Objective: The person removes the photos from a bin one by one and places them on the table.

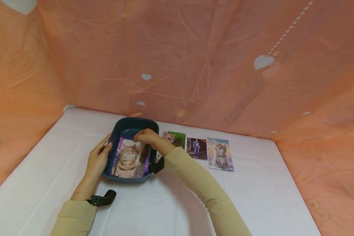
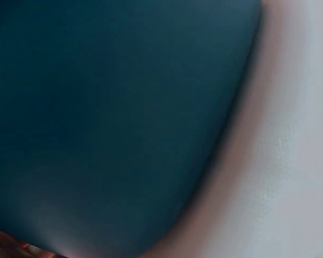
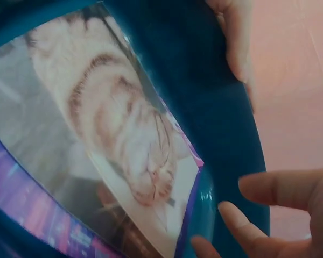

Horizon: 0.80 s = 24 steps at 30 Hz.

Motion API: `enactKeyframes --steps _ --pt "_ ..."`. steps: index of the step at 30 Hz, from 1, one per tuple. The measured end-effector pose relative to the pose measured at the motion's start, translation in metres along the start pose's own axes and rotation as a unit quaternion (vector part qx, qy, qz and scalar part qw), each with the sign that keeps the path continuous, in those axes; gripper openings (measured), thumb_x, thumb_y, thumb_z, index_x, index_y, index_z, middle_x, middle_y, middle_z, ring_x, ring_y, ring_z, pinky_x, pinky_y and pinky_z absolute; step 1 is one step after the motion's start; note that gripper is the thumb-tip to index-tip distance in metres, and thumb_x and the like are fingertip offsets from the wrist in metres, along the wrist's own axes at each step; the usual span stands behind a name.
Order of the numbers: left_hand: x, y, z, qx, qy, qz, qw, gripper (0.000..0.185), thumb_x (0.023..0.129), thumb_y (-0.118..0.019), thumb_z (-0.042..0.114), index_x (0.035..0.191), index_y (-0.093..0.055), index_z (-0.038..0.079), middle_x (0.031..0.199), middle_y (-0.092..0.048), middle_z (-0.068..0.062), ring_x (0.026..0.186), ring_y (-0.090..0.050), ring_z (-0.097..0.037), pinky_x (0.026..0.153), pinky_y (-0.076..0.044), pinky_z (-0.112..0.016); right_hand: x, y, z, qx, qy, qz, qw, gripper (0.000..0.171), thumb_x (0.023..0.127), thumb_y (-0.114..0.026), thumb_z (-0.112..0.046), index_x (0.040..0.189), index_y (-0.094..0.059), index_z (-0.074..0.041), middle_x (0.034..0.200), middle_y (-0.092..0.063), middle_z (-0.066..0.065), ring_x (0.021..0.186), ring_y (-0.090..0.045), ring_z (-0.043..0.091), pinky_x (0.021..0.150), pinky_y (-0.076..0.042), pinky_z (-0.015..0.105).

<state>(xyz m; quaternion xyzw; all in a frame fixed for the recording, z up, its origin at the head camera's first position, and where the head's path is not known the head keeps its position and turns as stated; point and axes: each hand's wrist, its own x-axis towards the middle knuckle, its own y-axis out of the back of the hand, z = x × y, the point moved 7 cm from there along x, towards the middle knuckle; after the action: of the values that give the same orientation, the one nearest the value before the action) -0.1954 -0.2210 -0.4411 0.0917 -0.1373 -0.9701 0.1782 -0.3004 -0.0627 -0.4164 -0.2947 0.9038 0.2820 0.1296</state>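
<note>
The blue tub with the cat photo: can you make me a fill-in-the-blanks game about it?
1. The cat photo lies inside the blue ___.
2. The left hand rests on the tub's ___ side.
3. Beside the tub, ___ more photos lie on the white table.
4. The right hand is over the photo's ___ edge.

Missing words: tub; left; three; far

Both arms wear long beige sleeves [image 1: 203,183], and each wrist carries a black strap [image 1: 101,199] with a camera mount.

Head camera looks forward and down over the counter [image 1: 171,203] from some way back. Left wrist camera sits pressed against the blue tray [image 2: 107,123]; right wrist camera peers closely into the same tray [image 3: 226,129], shared by all views
</note>
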Motion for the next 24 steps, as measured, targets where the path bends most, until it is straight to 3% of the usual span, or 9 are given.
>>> enactKeyframes --steps 7,10,14,19,24 --pt "0.0002 -0.0011 0.0011 0.009 0.000 -0.001 1.0000 0.046 0.103 -0.039 0.036 0.148 -0.037 0.028 0.133 -0.053 -0.024 0.114 -0.049 -0.026 0.085 -0.039 -0.024 0.0009 0.0002 0.0028 0.024 -0.002 0.039 0.999 0.030 0.087 -0.063 -0.015 0.113 -0.070 -0.002 0.127 -0.061 0.009 0.122 -0.053 0.026 0.102 -0.042 0.039" --pt "0.0000 -0.0006 0.0016 0.009 -0.003 -0.001 1.0000 0.046 0.103 -0.039 0.036 0.148 -0.037 0.027 0.136 -0.051 -0.024 0.118 -0.048 -0.029 0.095 -0.040 -0.032 0.0018 -0.0008 0.0041 0.038 -0.005 0.053 0.998 0.028 0.086 -0.063 -0.013 0.110 -0.072 -0.002 0.126 -0.063 0.009 0.120 -0.055 0.026 0.098 -0.046 0.036" --pt "0.0000 0.0000 0.0023 0.001 -0.010 0.001 0.9999 0.046 0.103 -0.040 0.034 0.148 -0.037 0.025 0.138 -0.048 -0.026 0.127 -0.043 -0.033 0.107 -0.031 -0.047 0.0027 -0.0029 0.0056 0.049 -0.008 0.064 0.997 0.027 0.085 -0.063 -0.011 0.109 -0.072 -0.002 0.123 -0.064 0.010 0.119 -0.056 0.026 0.096 -0.047 0.035" --pt "-0.0002 0.0001 0.0023 -0.004 -0.011 0.002 0.9999 0.046 0.103 -0.040 0.032 0.148 -0.037 0.024 0.139 -0.048 -0.026 0.127 -0.044 -0.033 0.108 -0.031 -0.047 0.0029 -0.0011 0.0039 0.035 0.006 0.104 0.994 0.025 0.082 -0.064 -0.009 0.104 -0.073 -0.001 0.116 -0.067 0.011 0.110 -0.060 0.024 0.087 -0.049 0.028" --pt "-0.0006 -0.0001 0.0030 -0.004 -0.011 0.001 0.9999 0.046 0.103 -0.041 0.031 0.148 -0.037 0.023 0.141 -0.046 -0.026 0.129 -0.042 -0.034 0.109 -0.030 -0.048 0.0044 -0.0010 0.0054 0.038 -0.001 0.123 0.992 0.022 0.083 -0.065 -0.010 0.101 -0.074 -0.002 0.115 -0.068 0.010 0.107 -0.061 0.024 0.083 -0.050 0.028"
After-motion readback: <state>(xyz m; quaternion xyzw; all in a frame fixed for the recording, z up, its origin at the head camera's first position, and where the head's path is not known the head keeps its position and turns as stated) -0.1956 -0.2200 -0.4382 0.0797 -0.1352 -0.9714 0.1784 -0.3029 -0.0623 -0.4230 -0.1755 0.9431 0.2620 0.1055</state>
